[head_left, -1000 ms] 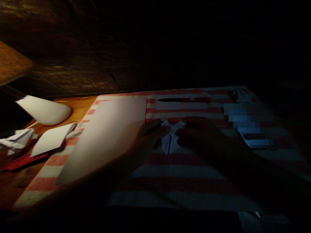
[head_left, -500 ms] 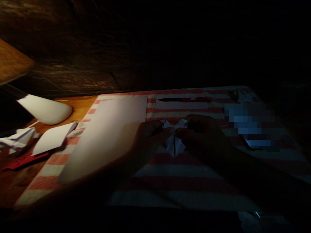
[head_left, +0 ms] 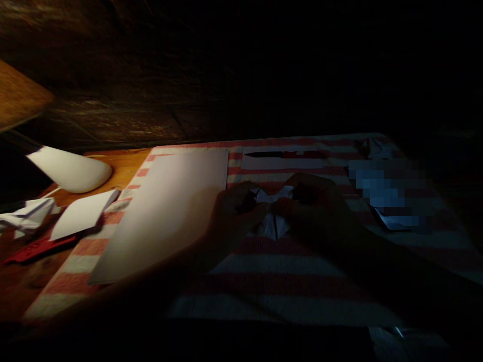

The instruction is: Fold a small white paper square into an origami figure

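Note:
A small piece of folded white paper [head_left: 274, 224] is held up between my two hands, above the striped cloth. My left hand [head_left: 241, 206] pinches its left side with thumb and fingers. On the other side my right hand [head_left: 315, 198] grips the paper, its thumb near the middle fold. Two points of the paper spread at the top, and a wider part with a dark central slit hangs below. Deep shadow hides much of the fingers. Left of my left hand lies a large white paper sheet [head_left: 177, 196].
A red-handled knife [head_left: 264, 155] lies on a white paper strip at the back of the striped cloth [head_left: 302, 311]. A lamp [head_left: 71, 168], folded papers [head_left: 32, 216] and a red tool [head_left: 37, 249] are at left. A pixelated bluish device [head_left: 392, 196] lies at right.
The folded paper's lower part has risen slightly and shows less width between my hands. Both hands have shifted a little, my thumbs covering more of the paper.

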Demonstrator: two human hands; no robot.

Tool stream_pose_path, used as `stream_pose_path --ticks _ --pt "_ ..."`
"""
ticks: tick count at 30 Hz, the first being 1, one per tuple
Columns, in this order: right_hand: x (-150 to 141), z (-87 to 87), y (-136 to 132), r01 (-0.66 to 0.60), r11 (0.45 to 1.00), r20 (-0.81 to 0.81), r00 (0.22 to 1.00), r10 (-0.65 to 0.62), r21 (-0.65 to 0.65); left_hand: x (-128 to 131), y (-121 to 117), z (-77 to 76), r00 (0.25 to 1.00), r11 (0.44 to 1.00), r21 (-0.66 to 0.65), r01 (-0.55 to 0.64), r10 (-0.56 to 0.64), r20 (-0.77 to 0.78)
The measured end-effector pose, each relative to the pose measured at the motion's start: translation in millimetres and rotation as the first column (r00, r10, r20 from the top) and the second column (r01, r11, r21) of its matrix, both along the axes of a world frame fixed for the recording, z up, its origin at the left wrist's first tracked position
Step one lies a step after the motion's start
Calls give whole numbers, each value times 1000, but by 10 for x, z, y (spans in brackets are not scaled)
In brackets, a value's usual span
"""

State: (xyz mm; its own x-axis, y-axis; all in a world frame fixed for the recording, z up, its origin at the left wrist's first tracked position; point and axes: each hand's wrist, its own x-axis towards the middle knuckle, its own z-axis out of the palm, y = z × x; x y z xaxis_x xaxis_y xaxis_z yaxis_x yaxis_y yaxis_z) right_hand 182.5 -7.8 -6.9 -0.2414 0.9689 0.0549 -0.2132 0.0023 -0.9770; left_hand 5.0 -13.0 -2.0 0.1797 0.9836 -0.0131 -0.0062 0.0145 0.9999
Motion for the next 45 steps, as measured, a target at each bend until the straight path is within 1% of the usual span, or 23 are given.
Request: stream_pose_path --ticks 6,10,12,16,19,21,24,27,31,34,37,41,43,45 --pt "-44 21 -41 6 997 48 999 -9 73 -5 -18 -31 997 1000 -8 -11 12 71" --pt "-23 42 -46 -3 990 104 994 -12 144 -15 -7 -42 996 999 49 -5 1 90" --pt "-3 33 -36 -8 985 140 990 -16 171 -16 -3 -54 996 999 47 0 -4 89" --pt "24 8 -15 0 988 274 961 -42 152 -3 -3 -74 999 1000 3 -25 24 47" --pt "25 19 -15 13 992 311 949 -51 123 14 0 -66 999 999 13 -39 39 30" --pt "19 30 -15 16 996 310 950 -41 82 22 2 -55 999 1000 5 -27 27 26" --pt "12 33 -2 26 1000 286 958 -25 0 21 3 -51 999 999 -43 -21 22 37" --pt "9 25 15 32 999 232 972 -28 -15 14 2 -60 998 997 -69 -27 30 48" --pt "14 22 16 -11 999 158 987 16 -32 19 5 -65 998 996 -77 -42 45 49" --pt "12 5 3 -5 999 117 993 9 -34 25 6 -67 997 995 -90 -52 57 54" --pt "-6 -27 -15 1 999 63 998 1 -35 18 -5 -87 996 996 -84 -32 38 80" --pt "-27 -26 -36 -32 999 10 999 32 -7 -5 -21 -115 992 999 -51 -6 13 126" --pt "-18 9 -40 -62 998 13 998 62 13 -11 -24 -111 987 998 -61 5 5 160" --pt "6 52 -39 -96 994 57 994 93 53 -12 -26 -96 982 996 -84 22 -6 188"
